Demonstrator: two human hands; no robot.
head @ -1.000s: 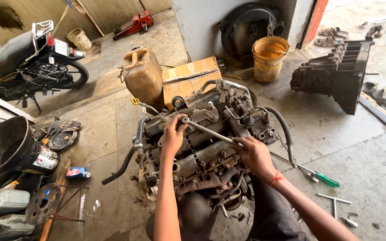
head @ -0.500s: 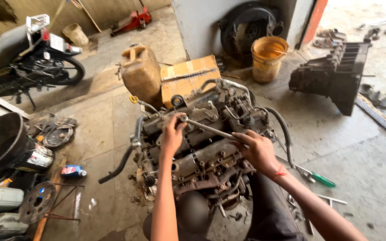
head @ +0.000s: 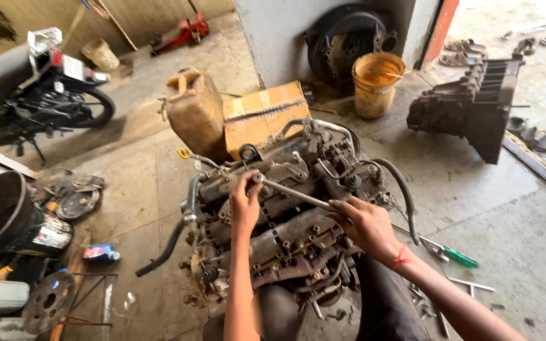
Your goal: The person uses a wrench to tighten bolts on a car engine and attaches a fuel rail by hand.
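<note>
Currently your left hand (head: 246, 203) has its fingers wrapped around the head end of the long wrench (head: 298, 195), steadying it on top of the engine (head: 285, 233) that sits on the floor. Your right hand (head: 366, 225) grips the handle. If the head rides off its bolt, your knuckles may strike the casting.

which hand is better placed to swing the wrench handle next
Probably the right hand: it grips the free end of the wrench handle, giving leverage. The left hand sits at the wrench's head on the engine, steadying it.
</note>
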